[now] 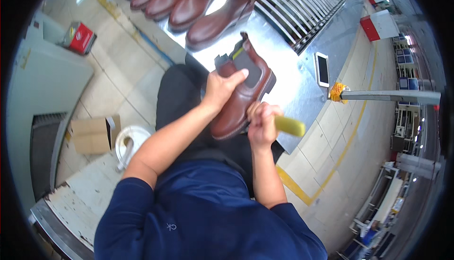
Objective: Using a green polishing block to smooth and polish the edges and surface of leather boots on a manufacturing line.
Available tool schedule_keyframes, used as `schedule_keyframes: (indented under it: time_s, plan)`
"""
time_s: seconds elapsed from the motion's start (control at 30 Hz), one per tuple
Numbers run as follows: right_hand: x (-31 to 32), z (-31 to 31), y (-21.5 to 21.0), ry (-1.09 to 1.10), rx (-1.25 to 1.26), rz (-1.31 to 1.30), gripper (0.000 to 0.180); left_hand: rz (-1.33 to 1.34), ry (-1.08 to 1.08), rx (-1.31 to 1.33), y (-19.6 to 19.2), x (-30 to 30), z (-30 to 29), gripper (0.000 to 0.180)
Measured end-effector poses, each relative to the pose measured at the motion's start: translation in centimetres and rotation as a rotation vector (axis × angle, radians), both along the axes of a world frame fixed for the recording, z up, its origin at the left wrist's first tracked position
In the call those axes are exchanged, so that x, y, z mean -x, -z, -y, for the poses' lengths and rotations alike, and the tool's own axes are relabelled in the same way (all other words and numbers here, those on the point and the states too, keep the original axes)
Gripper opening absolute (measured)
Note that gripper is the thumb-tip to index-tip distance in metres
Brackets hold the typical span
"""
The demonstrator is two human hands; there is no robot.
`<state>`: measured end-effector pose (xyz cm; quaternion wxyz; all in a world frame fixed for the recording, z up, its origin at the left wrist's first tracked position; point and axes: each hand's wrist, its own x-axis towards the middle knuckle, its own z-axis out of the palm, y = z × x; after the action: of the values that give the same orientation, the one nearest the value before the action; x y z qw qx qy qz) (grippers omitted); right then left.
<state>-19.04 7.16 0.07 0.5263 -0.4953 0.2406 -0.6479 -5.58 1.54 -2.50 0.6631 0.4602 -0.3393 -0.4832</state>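
Observation:
My left hand [220, 88] grips a brown ankle boot [246, 94] by its upper, near the grey elastic side panel, and holds it over my lap. The boot's toe points down toward me. My right hand [261, 124] is closed around a tool with a yellow handle [289, 125], pressed against the boot's sole edge on the right side. The tool's working end is hidden behind my hand and the boot.
Several more brown boots [189, 2] lie in a row on the shiny metal table [283, 52], beside a roller conveyor [302, 4]. A white phone [322, 69] rests on the table. On the tiled floor stand a cardboard box [92, 134], a white bucket [130, 142] and a red box [79, 37].

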Motion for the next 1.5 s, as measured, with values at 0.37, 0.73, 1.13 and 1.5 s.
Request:
schedule_keyframes:
  time_s: [0.37,0.73,1.13,1.5]
  plan:
    - [12.1,-2.0,-0.5,0.496,-0.409,0.24,0.035,0.936,0.767,0.824,-10.3,-0.4,3.6,0.071]
    - [8.7,-2.5,-2.7,0.246,-0.568,0.264,0.054,0.518,0.52,0.191,-4.0,-1.3,-2.6,0.084]
    - [5.9,-1.8,-1.6,0.145,-0.598,0.08,0.045,-0.358,0.262,-0.173,0.8,-0.5,-11.1,0.05]
    - [5.7,5.8,0.0,-0.116,-0.502,0.374,0.06,0.275,0.418,0.053,0.2,-2.3,-12.9,0.059]
